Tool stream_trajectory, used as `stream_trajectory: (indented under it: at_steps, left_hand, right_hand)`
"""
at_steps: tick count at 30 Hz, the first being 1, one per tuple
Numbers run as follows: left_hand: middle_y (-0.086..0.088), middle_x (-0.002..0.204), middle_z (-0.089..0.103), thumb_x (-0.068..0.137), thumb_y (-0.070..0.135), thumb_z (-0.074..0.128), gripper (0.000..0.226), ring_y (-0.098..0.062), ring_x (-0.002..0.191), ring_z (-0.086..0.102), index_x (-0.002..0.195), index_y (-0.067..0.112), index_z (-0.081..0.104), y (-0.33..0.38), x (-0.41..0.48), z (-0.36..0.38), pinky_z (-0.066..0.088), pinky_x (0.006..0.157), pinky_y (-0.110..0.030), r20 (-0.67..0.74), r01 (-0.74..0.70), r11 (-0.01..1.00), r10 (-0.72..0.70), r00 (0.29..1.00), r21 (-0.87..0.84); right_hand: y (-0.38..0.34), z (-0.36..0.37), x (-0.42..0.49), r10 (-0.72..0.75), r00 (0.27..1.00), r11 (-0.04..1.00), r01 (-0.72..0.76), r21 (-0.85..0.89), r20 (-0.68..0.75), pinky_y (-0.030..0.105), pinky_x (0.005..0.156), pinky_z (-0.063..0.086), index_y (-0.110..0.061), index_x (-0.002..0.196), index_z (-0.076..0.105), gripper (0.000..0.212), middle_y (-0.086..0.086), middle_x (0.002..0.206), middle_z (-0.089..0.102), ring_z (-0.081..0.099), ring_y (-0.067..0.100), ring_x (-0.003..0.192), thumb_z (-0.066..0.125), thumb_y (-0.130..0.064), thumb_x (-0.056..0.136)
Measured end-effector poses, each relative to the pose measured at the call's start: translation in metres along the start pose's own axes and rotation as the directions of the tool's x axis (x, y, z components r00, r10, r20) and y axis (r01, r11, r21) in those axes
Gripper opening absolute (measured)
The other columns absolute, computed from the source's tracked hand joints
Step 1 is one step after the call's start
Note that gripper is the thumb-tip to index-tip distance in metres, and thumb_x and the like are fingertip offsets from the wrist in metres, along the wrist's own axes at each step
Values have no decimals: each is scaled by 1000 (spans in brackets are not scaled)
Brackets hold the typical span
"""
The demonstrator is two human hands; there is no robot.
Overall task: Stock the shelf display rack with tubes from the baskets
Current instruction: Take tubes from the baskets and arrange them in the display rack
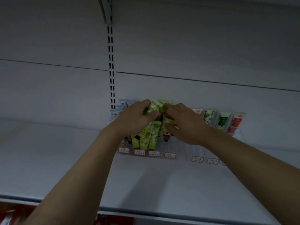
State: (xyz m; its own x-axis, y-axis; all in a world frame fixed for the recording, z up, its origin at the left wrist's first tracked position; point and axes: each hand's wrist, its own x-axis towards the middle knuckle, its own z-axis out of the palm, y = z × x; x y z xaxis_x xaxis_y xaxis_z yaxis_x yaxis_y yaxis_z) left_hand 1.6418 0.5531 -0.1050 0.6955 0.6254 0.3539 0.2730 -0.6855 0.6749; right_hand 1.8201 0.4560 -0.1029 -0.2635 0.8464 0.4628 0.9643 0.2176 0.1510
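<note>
Grey shelving point(65, 159) is carrying a clear display rack point(186, 148) at its back. The left hand point(133, 120) is gripping a bunch of green tubes point(153, 108) above the rack as a supply, while the right hand point(183, 122) is pinching a single tube point(168, 121), likely feeding it into a slot.

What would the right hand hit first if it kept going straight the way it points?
The right hand would likely meet the green tubes it touches, then the left hand; depth is unclear.
</note>
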Motion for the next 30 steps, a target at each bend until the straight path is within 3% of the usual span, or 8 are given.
stream_trajectory:
  at_steps: [2, 4, 7, 11, 18, 22, 26, 30]
  left_hand:
    - [3, 73, 50, 95, 51, 47, 33, -11, 69, 49, 80, 22, 47, 1, 1, 3, 37, 65, -32, -23, -20, 1000, 20, 1000, 2]
    - [5, 66, 39, 97, 44, 46, 33, -10, 61, 40, 75, 21, 39, 0, 2, 4, 27, 60, -31, -37, -40, 999, 40, 998, 16]
    - [3, 64, 36, 97, 43, 45, 35, -11, 59, 37, 73, 19, 36, -2, 5, 5, 24, 60, -32, -66, -68, 996, 71, 995, 57]
    - [4, 63, 34, 98, 42, 45, 36, -10, 58, 35, 70, 23, 33, -3, 7, 8, 24, 60, -34, -82, -75, 990, 85, 993, 118]
    - [1, 67, 33, 97, 50, 40, 35, -14, 64, 36, 75, 23, 34, -12, 8, 12, 28, 72, -39, -80, -92, 980, 107, 991, 176]
    - [2, 68, 33, 97, 51, 39, 33, -11, 64, 36, 73, 28, 33, -11, 9, 11, 37, 83, -51, -76, -64, 987, 75, 994, 147]
    - [3, 67, 32, 98, 48, 40, 35, -9, 63, 34, 72, 27, 31, -9, 9, 13, 37, 87, -54, -110, -53, 983, 73, 991, 178]
    - [3, 64, 31, 98, 46, 42, 36, -7, 61, 32, 69, 27, 29, -5, 10, 15, 36, 77, -48, -130, -66, 976, 94, 987, 205]
  right_hand:
    - [6, 4, 0, -47, 999, 998, 47, -35, 1, 38, 71, 49, -4, 99, 62, 23, 15, 102, 64, 59, 33, 89, 57, -20, 82]
    - [8, 8, 0, -79, 997, 996, 78, -39, -17, 37, 73, 48, -4, 99, 62, 24, 13, 99, 62, 56, 31, 90, 52, -22, 86]
    - [14, 7, 5, -140, 990, 989, 138, -50, -24, 30, 67, 41, -6, 99, 60, 31, 10, 90, 60, 51, 28, 87, 40, -27, 89]
    - [19, 1, 14, -187, 982, 981, 186, -59, -6, 31, 57, 43, -7, 91, 58, 13, 9, 76, 58, 53, 28, 77, 50, -16, 86]
    - [31, 13, -13, -229, 966, 964, 207, -169, -120, 34, 73, 36, -10, 95, 58, 12, 11, 103, 63, 52, 27, 91, 58, -18, 86]
    - [36, 14, -17, -287, 952, 956, 277, -95, -104, 40, 74, 51, -14, 101, 45, 32, 15, 102, 61, 51, 29, 91, 69, -9, 79]
    - [37, 17, -7, -291, 948, 955, 279, -101, -128, 40, 83, 49, -12, 109, 48, 33, 19, 119, 59, 49, 31, 102, 63, -11, 81]
    - [29, 10, 5, -290, 948, 957, 284, -64, -132, 35, 65, 49, -6, 91, 58, 14, 14, 89, 62, 55, 30, 80, 60, -11, 78]
